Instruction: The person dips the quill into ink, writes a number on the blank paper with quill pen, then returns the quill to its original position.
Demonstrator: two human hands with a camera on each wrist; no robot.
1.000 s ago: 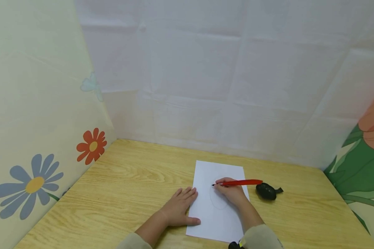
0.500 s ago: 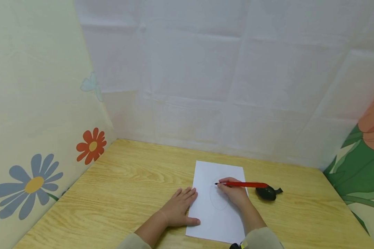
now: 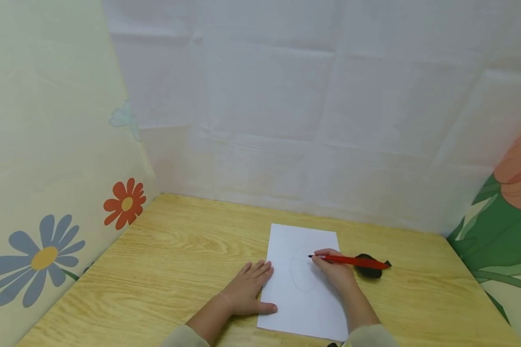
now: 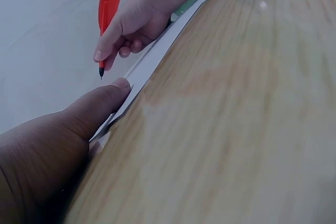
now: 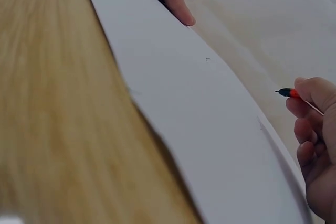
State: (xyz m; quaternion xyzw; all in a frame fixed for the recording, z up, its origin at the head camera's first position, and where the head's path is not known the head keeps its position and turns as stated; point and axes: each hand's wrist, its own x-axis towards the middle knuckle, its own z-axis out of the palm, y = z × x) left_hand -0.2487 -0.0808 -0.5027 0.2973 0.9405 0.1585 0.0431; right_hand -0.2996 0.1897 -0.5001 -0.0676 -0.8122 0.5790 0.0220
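Observation:
A white sheet of paper point(image 3: 286, 308) lies on the table, bearing a faint oval outline point(image 3: 292, 275). My left hand point(image 3: 246, 292) is spread at its left edge, thumb resting on the sheet. Between thumb and fingers my right hand point(image 3: 339, 273) pinches a red pen point(image 3: 360, 261) with a black tip; its body broadens toward the back end. The tip points left over the oval's upper part. In both wrist views the pen tip point(image 4: 102, 72) appears raised off the paper point(image 5: 173, 93).
Just right of the paper sits a black rounded object point(image 3: 368, 273) with a short stub, partly hidden by the pen. The wood-grain table point(image 3: 186, 241) is bounded by a pale cloth backdrop point(image 3: 260, 120) behind and flower-printed panels point(image 3: 17, 159) at the sides.
My right hand has moved to the right with the pen, and the pen's back end now overlaps the black object. The left hand keeps its place on the paper's edge.

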